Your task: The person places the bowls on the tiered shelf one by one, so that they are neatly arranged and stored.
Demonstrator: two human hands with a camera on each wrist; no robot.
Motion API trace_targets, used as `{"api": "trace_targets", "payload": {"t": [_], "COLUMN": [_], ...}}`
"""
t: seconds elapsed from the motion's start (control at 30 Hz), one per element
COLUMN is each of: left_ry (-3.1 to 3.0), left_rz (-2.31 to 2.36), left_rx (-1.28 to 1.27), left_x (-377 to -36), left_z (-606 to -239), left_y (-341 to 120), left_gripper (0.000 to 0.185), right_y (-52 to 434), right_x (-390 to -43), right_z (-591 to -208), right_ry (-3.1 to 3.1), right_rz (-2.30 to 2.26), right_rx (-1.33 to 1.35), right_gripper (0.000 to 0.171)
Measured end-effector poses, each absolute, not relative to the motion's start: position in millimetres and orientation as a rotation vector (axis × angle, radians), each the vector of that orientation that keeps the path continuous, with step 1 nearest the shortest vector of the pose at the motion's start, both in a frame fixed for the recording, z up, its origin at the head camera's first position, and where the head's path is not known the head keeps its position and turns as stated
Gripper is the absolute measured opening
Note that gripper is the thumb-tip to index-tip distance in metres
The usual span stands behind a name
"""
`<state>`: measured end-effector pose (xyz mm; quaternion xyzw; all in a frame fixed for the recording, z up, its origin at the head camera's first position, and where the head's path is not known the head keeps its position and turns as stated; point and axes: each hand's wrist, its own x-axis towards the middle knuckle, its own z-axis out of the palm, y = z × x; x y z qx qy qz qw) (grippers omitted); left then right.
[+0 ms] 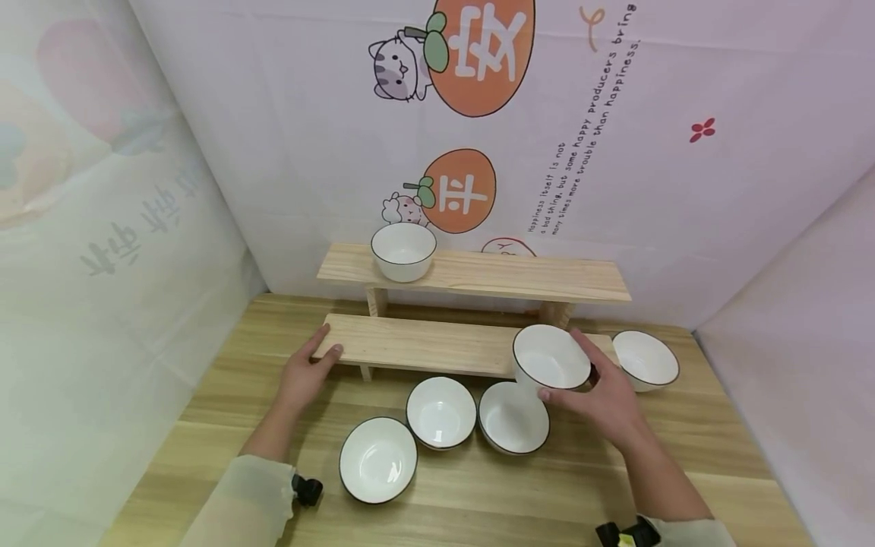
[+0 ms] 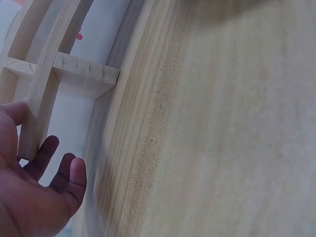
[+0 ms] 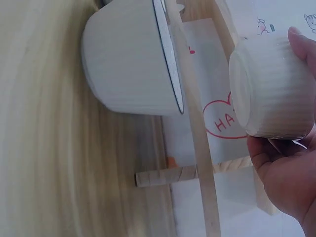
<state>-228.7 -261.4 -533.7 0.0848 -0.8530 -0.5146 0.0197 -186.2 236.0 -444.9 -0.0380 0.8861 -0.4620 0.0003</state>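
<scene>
A white bowl with a dark rim (image 1: pixel 550 357) is in my right hand (image 1: pixel 607 395), gripped by its side between thumb and fingers. It overlaps the right part of the lower board of a two-tier wooden shelf (image 1: pixel 417 342); the right wrist view shows the ribbed outside of the held bowl (image 3: pixel 274 86). My left hand (image 1: pixel 307 376) grips the left end of that lower board, thumb on one face and fingers round the other, as the left wrist view shows at the board's end (image 2: pixel 35 133). Another white bowl (image 1: pixel 403 254) stands on the upper board toward the left.
On the wooden table (image 1: pixel 472 501), three white bowls stand before the shelf: a left one (image 1: pixel 378 460), a middle one (image 1: pixel 440 412) and a right one (image 1: pixel 514 418). One more bowl (image 1: pixel 645 358) sits by the shelf's right end. Printed white cloth (image 1: pixel 307 152) hangs behind.
</scene>
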Motion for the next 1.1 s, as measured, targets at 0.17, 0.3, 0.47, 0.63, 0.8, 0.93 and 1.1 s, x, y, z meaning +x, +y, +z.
{"api": "trace_targets", "payload": {"t": [0.17, 0.3, 0.47, 0.63, 0.8, 0.93, 1.1], "left_ry": [-2.643, -2.63, -2.621, -2.623, -2.619, -2.609, -2.603], "left_rz": [-1.607, -1.618, -1.634, -1.64, -1.635, -1.644, -1.65], "left_rx": [0.272, 0.27, 0.259, 0.27, 0.265, 0.262, 0.267], "left_x": [-228, -229, -229, -229, -229, -229, -229], "left_z": [-536, -536, -534, -533, -534, -535, -535], "left_y": [-262, -262, -262, -263, -262, -262, -262], "left_gripper": [0.076, 0.075, 0.075, 0.075, 0.075, 0.075, 0.074], "right_y": [227, 220, 210, 201, 196, 192, 185], "right_x": [-198, -208, -219, -231, -242, -249, -257], "right_z": [-439, -433, -424, -419, -417, -414, -406], "right_ry": [2.777, 2.797, 2.812, 2.784, 2.774, 2.777, 2.774], "right_rz": [-1.488, -1.489, -1.485, -1.522, -1.551, -1.569, -1.604], "right_rx": [-0.124, -0.122, -0.103, -0.12, -0.129, -0.136, -0.142], "right_gripper": [0.121, 0.121, 0.119, 0.119, 0.121, 0.121, 0.121]}}
